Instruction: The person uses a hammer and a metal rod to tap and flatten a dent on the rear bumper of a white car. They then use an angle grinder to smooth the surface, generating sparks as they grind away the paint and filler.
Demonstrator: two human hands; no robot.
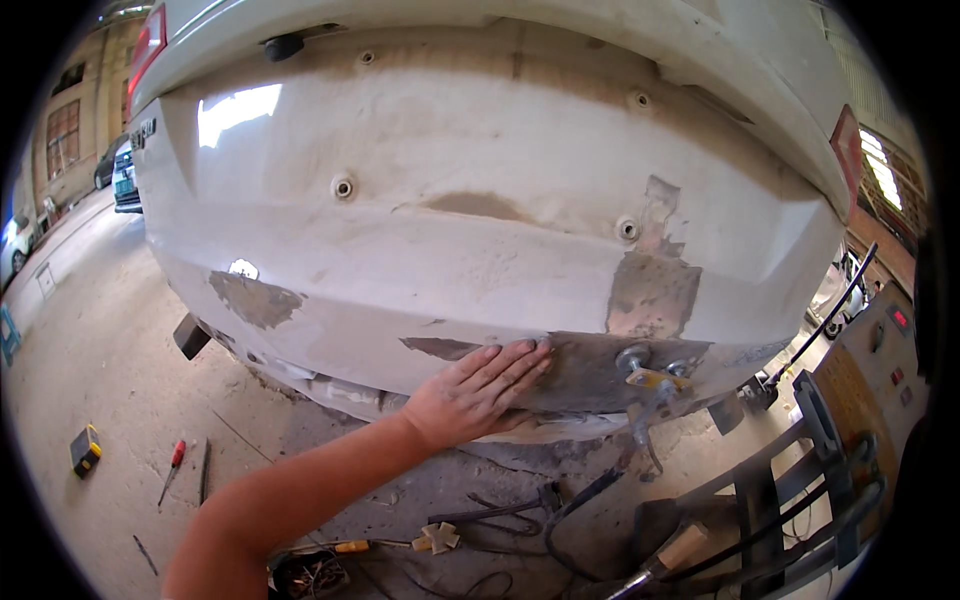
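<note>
My left hand (480,395) lies palm down on the lower part of a white car's rear panel (480,265), fingers straight and close together, pointing right across a grey, bare patch (570,380). Just right of my fingertips, a metal puller with a yellow crosspiece (655,378) is attached to the panel. More rough grey patches show at the left (255,298) and in a strip up the right side (650,290). Round fittings (343,188) dot the upper panel. My right hand is out of view.
A machine on a dark frame (850,380) stands at right. Below lie cables (500,515), a wooden-handled tool (680,550) and a container of small metal pieces (310,575). A yellow-black tape measure (86,450) and red screwdriver (175,460) lie on the floor. Other cars (125,175) stand behind, left.
</note>
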